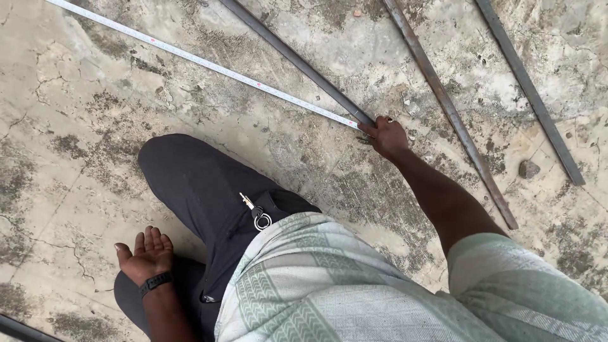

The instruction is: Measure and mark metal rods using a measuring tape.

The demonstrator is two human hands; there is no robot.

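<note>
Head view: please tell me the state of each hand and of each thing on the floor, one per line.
Right hand: pressing the tape's end against the end of a bar.
Left hand: open, palm up, holding nothing.
Measuring tape: extended flat along the floor.
Metal bars: lying flat, rusty.
Key ring: hanging at the trouser pocket.
Concrete floor: cracked, stained.

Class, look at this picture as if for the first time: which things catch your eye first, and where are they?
The white measuring tape runs slantwise across the cracked concrete floor to the right hand, which pins its end beside a steel bar. Lower left, the left hand lies open, palm up, with a black wristband.
</note>
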